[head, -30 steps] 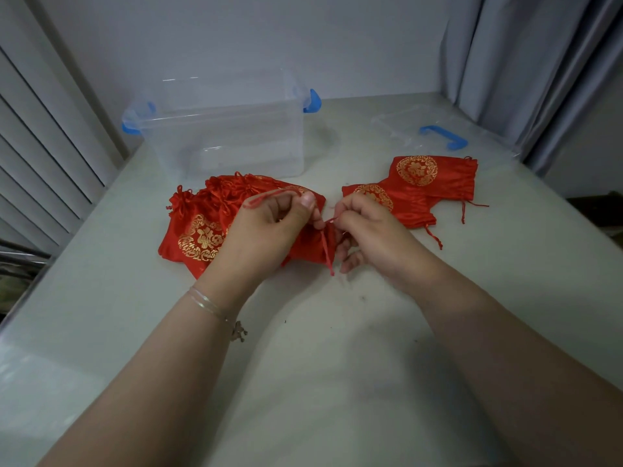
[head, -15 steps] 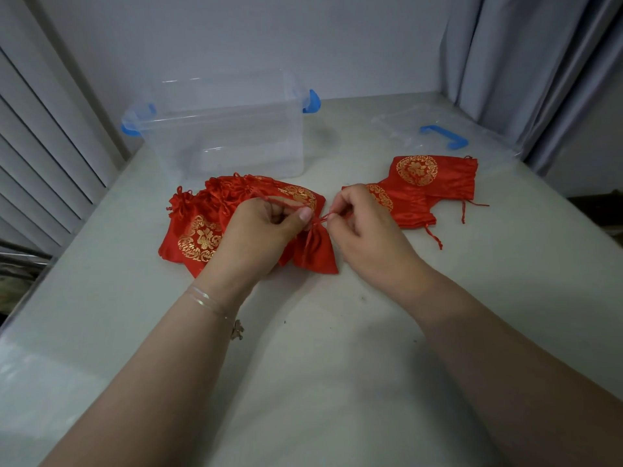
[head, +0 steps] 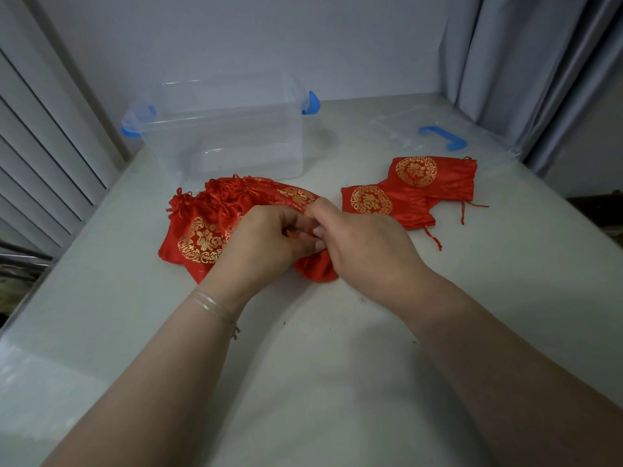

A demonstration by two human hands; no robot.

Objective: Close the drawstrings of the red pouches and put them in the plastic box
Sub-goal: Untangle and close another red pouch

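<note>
My left hand (head: 259, 244) and my right hand (head: 364, 251) meet over one red pouch (head: 318, 269) at the table's middle, fingers curled and pinching its gathered neck; the strings are hidden between my fingers. Left of it lies a pile of red pouches with gold emblems (head: 205, 230), their tops bunched. Two flat red pouches (head: 414, 190) with loose drawstrings lie to the right. The clear plastic box (head: 222, 136) with blue latches stands behind the pile, with nothing visible inside.
The box's clear lid with a blue handle (head: 441, 136) lies at the back right, near a grey curtain (head: 526, 72). White slatted panels (head: 43, 163) border the table's left side. The pale table (head: 303, 348) stretches toward me under my forearms.
My hands have come together over the pouch; the drawstring that was stretched between them is now hidden, and the pouch's neck is bunched under my fingers.
</note>
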